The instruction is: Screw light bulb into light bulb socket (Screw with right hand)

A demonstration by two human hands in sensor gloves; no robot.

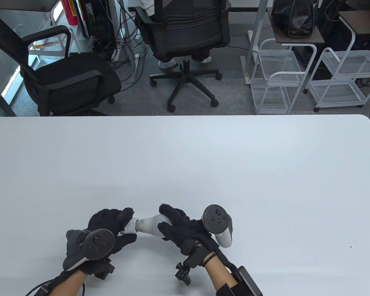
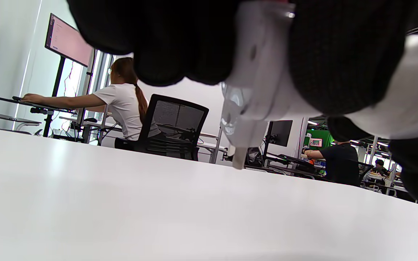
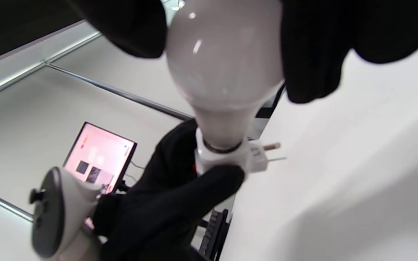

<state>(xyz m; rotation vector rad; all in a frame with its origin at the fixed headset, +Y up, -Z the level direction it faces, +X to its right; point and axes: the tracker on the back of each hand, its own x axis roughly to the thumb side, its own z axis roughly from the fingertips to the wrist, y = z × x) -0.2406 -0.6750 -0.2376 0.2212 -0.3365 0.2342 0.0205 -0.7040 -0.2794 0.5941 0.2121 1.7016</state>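
Note:
A white light bulb (image 1: pixel 152 224) lies level above the table, its base seated in a white plug-in socket (image 1: pixel 130 227). My left hand (image 1: pixel 111 229) grips the socket; my right hand (image 1: pixel 175 226) grips the bulb's round end. In the right wrist view the bulb (image 3: pixel 223 69) sits between my gloved fingers (image 3: pixel 314 54), its neck in the socket (image 3: pixel 227 156), whose plug prongs stick out sideways. In the left wrist view the socket (image 2: pixel 256 83) hangs from my fingers (image 2: pixel 180 40) above the table, and the bulb (image 2: pixel 408 90) shows at the right.
The white table (image 1: pixel 203 160) spreads wide around both hands. Beyond its far edge stand black office chairs (image 1: pixel 64 80) and white wire carts (image 1: pixel 277 77).

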